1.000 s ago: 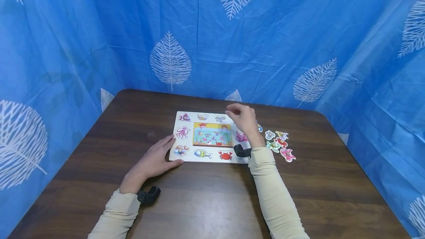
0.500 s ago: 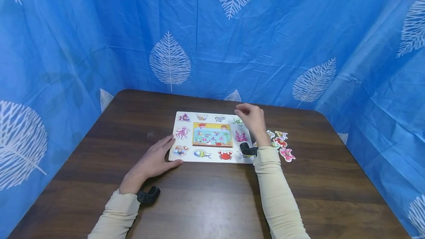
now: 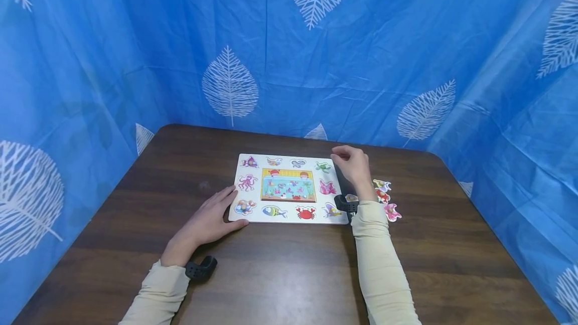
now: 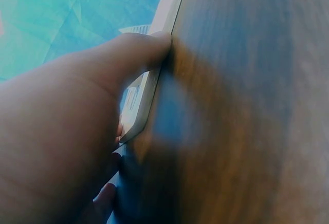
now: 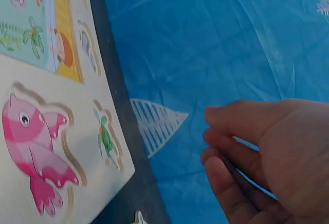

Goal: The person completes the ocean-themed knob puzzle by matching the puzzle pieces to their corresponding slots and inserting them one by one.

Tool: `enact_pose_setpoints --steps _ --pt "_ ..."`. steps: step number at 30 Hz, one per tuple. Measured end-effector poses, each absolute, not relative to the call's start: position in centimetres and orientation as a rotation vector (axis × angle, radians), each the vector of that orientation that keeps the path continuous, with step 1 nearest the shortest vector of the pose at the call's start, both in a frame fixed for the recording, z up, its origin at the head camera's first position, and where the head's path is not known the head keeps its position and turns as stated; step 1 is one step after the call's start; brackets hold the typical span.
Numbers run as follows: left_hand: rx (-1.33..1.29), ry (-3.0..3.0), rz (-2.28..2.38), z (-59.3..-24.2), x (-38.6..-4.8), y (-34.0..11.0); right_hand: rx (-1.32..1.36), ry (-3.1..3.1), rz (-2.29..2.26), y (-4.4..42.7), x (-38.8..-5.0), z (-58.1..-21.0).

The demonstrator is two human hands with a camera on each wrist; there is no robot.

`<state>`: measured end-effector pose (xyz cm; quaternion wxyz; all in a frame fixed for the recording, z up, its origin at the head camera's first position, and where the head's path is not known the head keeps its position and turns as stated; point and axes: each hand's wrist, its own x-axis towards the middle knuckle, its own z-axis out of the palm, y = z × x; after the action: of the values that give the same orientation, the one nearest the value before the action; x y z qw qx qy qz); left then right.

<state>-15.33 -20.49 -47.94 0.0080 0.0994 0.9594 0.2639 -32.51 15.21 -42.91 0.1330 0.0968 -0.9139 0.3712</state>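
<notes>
A white puzzle board (image 3: 289, 217) with sea-animal pictures around a fish-tank scene (image 3: 289, 189) lies on the table. My left hand (image 3: 205, 227) rests at its near left corner, fingers along the left side. In the left wrist view the thumb (image 4: 139, 52) presses the board's edge (image 4: 149, 98). Past the board's far right corner hovers my right hand (image 3: 354, 167), its fingers loosely bent. No piece shows between thumb and fingertips in the right wrist view, where the pink fish (image 5: 36, 152) and green turtle (image 5: 106, 136) shapes appear with recessed outlines.
Several loose animal pieces lie right of the board, among them a pink one (image 3: 392, 212), a red one (image 3: 383, 195) and a yellowish one (image 3: 382, 185). My right forearm partly covers the group. Blue leaf-print cloth (image 3: 289, 64) hangs around the dark wooden table (image 3: 271, 270).
My right hand has moved right, off the board's far right part, uncovering the green turtle shape and covering some of the loose pieces. My left hand has stayed at the corner.
</notes>
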Motion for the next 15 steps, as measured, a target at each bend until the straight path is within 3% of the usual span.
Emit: enact_pose_setpoints --steps 15 --pt "0.290 2.989 0.826 -47.9 -15.4 -20.5 0.119 -2.718 1.046 18.2 -32.6 -44.4"
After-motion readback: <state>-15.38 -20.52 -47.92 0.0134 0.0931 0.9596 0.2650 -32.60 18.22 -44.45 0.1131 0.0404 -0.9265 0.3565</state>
